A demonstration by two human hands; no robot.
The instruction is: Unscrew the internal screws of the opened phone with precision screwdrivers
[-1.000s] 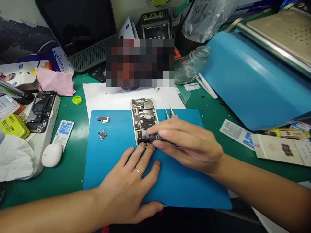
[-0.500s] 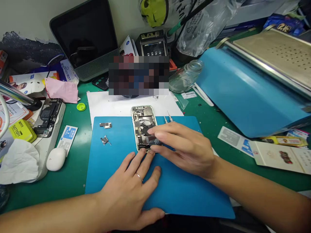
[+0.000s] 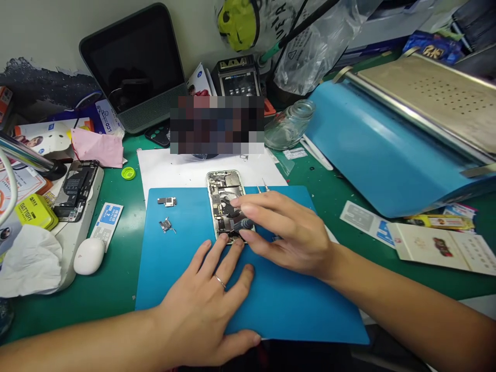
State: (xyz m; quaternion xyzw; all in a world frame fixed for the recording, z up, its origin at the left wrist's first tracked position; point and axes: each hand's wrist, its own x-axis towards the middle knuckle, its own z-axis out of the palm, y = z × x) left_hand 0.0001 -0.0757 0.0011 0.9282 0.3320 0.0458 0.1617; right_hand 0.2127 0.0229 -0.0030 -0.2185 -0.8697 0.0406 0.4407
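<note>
An opened smartphone point(image 3: 225, 206) lies on the blue mat point(image 3: 182, 274), its circuit boards and metal parts exposed. My left hand point(image 3: 215, 289) rests palm down with fingers spread, two fingertips touching the phone's near edge. Over the phone's lower right, my right hand point(image 3: 289, 232) is closed in a pinch on a slim tool with a dark ridged handle point(image 3: 243, 223). Its tip points into the phone's lower part, but its shape is unclear. A small board piece point(image 3: 166, 202) and a metal bracket-like part point(image 3: 167, 225) lie left of the phone.
Two thin tool tips point(image 3: 264, 187) show behind my right hand. On the left lie a second opened phone point(image 3: 77, 188), a white earbud case point(image 3: 89, 256) and a yellow box point(image 3: 36, 212). A glass jar point(image 3: 289, 124) lies tilted behind. A blue sheet point(image 3: 360, 155) bends up at right.
The camera view has shifted. Both hands keep about the same place at the phone, and the right hand still grips the dark-handled tool. The handle has tilted slightly.
</note>
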